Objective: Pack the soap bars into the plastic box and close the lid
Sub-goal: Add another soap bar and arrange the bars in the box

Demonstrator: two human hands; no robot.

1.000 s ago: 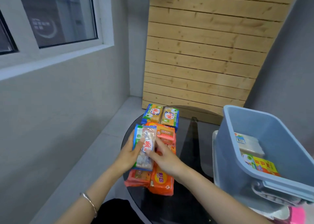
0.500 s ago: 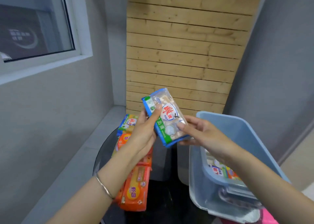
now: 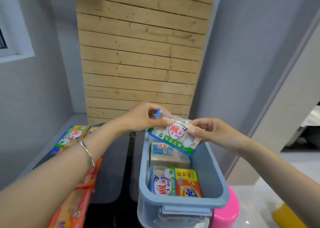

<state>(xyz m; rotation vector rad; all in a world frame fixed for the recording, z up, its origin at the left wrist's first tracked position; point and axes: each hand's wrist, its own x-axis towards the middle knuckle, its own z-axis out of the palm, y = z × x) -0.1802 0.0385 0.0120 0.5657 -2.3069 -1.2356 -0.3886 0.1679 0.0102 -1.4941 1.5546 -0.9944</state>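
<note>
Nearest you, the plastic box (image 3: 181, 203) stands open with wrapped bars (image 3: 162, 183) lying on its floor. Above its far end you hold one soap pack (image 3: 174, 138) tilted over the opening, your left hand (image 3: 140, 118) clamped by fingers and thumb on its far-left corner, your right hand (image 3: 212, 132) pinching its right edge

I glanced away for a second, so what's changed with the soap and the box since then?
The clear soap pack moved off the orange packs on the table, up and rightward, and now hangs tilted over the far end of the blue box. The left hand and right hand held it throughout. Box and orange packs stayed put.
</note>
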